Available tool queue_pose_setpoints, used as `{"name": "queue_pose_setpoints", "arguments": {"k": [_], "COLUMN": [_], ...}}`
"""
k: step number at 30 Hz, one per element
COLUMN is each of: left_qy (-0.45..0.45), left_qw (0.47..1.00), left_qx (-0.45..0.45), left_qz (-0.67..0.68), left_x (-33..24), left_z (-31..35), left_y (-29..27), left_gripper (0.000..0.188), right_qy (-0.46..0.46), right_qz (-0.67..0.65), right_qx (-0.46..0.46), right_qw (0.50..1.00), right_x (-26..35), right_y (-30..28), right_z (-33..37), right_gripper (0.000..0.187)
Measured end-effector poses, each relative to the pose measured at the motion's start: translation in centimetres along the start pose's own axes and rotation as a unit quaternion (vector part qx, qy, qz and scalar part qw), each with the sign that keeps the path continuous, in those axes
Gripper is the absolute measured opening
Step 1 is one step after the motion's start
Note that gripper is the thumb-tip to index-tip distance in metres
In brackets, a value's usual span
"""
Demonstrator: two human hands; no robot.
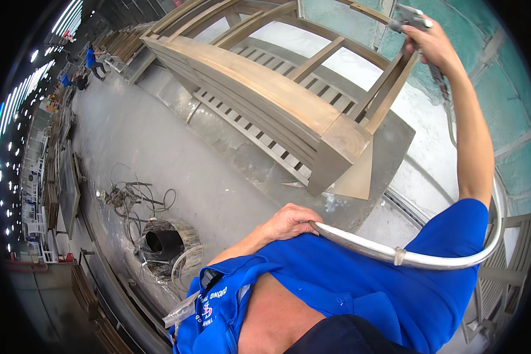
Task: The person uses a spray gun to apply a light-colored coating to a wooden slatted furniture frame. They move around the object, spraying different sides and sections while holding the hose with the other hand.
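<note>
My right hand (435, 46), raised at the upper right, is closed around a metal spray gun (412, 22). The gun is level with the near end of a brown wooden furniture frame (265, 88), which has slats inside and open bays along its far side. My left hand (292, 222) is held low in front of my body, its fingers wrapped round a white hose (436, 259). From there the hose curves past my right side and up behind my right arm. A strip of tape circles it partway along. No spray can be made out at the nozzle.
A grey board (389, 153) lies under the frame's near end. To the left stand a crusted drum (186, 233) and tangled thin hoses (135, 197). Greenish sheeting (478, 65) covers the right wall. Slatted wooden panels (501, 289) lean behind me. People in blue (92, 58) are far off.
</note>
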State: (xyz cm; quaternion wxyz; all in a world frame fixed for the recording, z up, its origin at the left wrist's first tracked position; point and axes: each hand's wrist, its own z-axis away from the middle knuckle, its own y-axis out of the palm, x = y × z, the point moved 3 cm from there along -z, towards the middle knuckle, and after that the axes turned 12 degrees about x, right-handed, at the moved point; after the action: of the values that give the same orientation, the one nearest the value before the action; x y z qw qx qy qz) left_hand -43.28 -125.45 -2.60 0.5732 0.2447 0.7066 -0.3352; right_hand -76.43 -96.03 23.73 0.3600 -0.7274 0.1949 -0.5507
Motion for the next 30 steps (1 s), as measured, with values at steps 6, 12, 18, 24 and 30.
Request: {"name": "queue_pose_setpoints", "arguments": {"k": [6, 12, 18, 24, 30], "left_qy": [0.026, 0.043, 0.146, 0.246, 0.287], "left_qw": [0.999, 0.997, 0.982, 0.943, 0.915], "left_qx": [0.033, 0.048, 0.076, 0.214, 0.279], "left_qz": [-0.010, -0.050, -0.098, -0.066, -0.049], "left_x": [0.7, 1.8, 0.4, 0.0, 0.1], "left_z": [3.6, 13.0, 23.1, 27.1, 26.6], "left_y": [-2.8, -7.7, -13.7, -18.5, -23.6], "left_gripper": [0.028, 0.028, 0.031, 0.028, 0.026], "right_qy": [0.017, 0.045, 0.186, 0.304, 0.248], "right_qz": [-0.006, -0.001, 0.086, 0.223, 0.187], "right_qx": [-0.063, -0.121, -0.207, -0.308, -0.237], "right_qw": [0.998, 0.992, 0.957, 0.873, 0.920], "right_x": [4.7, 12.8, 20.4, 26.8, 31.9], "right_y": [-1.5, 3.3, 5.7, 8.6, 15.7], "right_z": [9.5, 18.2, 27.6, 34.1, 29.4], "right_gripper": [0.026, 0.031, 0.034, 0.026, 0.051]}}
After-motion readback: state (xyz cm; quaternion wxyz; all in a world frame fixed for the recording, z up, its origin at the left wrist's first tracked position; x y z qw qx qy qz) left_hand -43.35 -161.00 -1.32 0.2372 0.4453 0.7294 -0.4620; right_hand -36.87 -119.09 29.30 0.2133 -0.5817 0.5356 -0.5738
